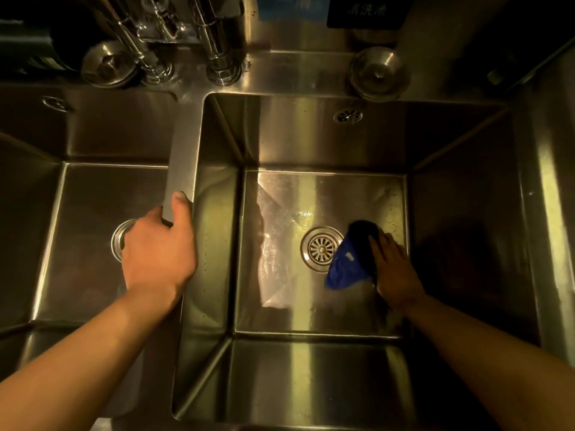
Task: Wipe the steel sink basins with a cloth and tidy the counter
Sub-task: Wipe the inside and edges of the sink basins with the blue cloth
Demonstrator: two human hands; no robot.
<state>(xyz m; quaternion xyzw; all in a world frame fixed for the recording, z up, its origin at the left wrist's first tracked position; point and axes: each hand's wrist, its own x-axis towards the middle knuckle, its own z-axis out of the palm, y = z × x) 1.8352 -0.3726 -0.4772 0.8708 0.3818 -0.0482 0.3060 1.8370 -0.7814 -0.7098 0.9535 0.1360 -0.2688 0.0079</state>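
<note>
A blue cloth (pixel 347 264) lies on the floor of the right steel basin (pixel 326 309), just right of its round drain strainer (pixel 320 248). My right hand (pixel 393 269) presses down on the cloth's right side, deep in the basin. My left hand (pixel 158 247) grips the narrow steel divider (pixel 180 157) between the two basins, thumb on the top, fingers over the left side. The left basin (pixel 77 244) has its drain (pixel 119 241) partly hidden behind my left hand. Wet streaks shine on the right basin's floor.
Two chrome taps (pixel 186 35) rise at the back between the basins. A steel drain plug (pixel 107 65) sits on the back ledge at the left, another (pixel 378 73) at the right. A dark sign (pixel 367 10) hangs on the back wall. Steel counter (pixel 550 181) borders the right.
</note>
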